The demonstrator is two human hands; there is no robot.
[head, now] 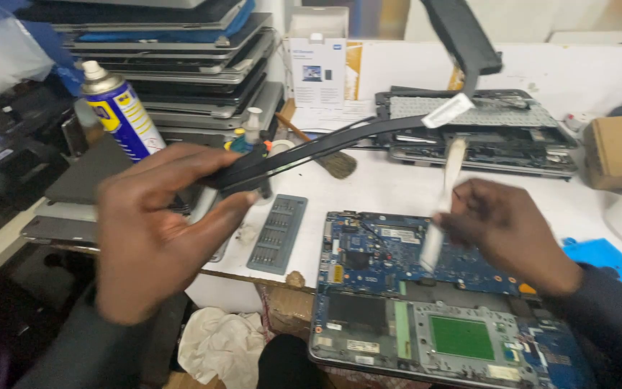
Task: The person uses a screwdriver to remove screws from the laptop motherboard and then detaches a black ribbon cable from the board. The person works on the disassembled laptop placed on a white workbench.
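- Keyboard panel (340, 140), thin, dark and long, is up in the air over the bench, slanting from the left hand (156, 227) up to the right toward a second dismantled laptop (480, 133)
- Left hand is clamped on the panel's near end, thumb under, fingers over the top, a firm pinch
- Right hand (502, 230) is closed narrow on a white ribbon cable (446, 194), fingertips pinching it about halfway along; the hand is blurred, so the exact grip is hard to read
- Ribbon runs upward from the blue motherboard (368, 248) of the open laptop (440, 338) toward the lifted panel; its lower end lies on the board, though I cannot tell if it sits in a connector
- Judging by this, the step in hand is freeing or guiding the ribbon while the panel is held clear of the chassis
- Next move, I'd say, calls for a steady left hand so the ribbon isn't tugged, and a gentle straight pull or feed at the board end
- Around them: grey bit case (278, 234) just left of the open laptop, blue and yellow spray can (120, 108) behind the left hand, stack of laptops (181, 61) at the back, brush (325, 155) on the white bench (383, 191)
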